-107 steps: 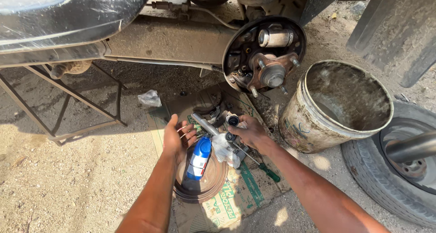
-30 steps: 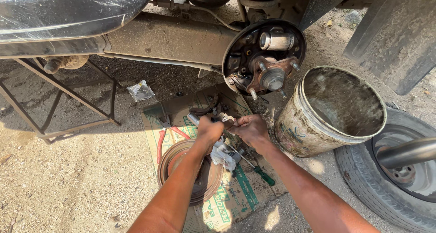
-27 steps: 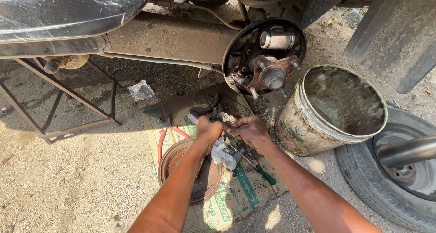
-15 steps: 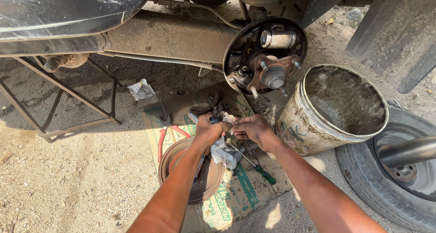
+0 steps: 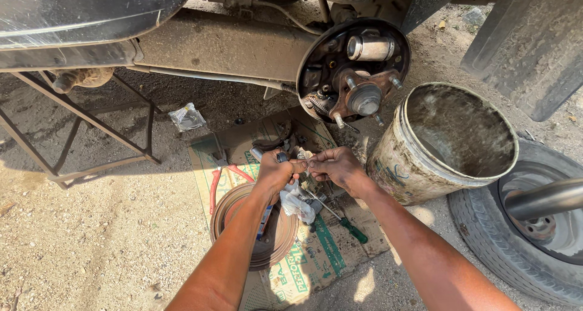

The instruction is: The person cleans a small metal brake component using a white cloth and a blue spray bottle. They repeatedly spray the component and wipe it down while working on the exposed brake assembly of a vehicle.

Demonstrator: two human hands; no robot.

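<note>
My left hand and my right hand meet fingertip to fingertip over a flattened cardboard sheet, both pinching one small part that their fingers hide. A white rag hangs just below them. Under my left forearm lies a rusty brake drum with a blue object partly hidden on it. A green-handled screwdriver lies on the cardboard below my right hand. Beyond the hands the vehicle's bare brake backing plate with its wheel hub faces me.
A dirty bucket lies tipped on its side at the right, beside a tyre. Red-handled pliers lie left of the drum. A metal stand props the vehicle body at the left. A small plastic packet lies on the gravel.
Since 3.6 s ago my left hand has left the drum and the blue object and joined my right hand. In the last second both hands stay together, barely shifting.
</note>
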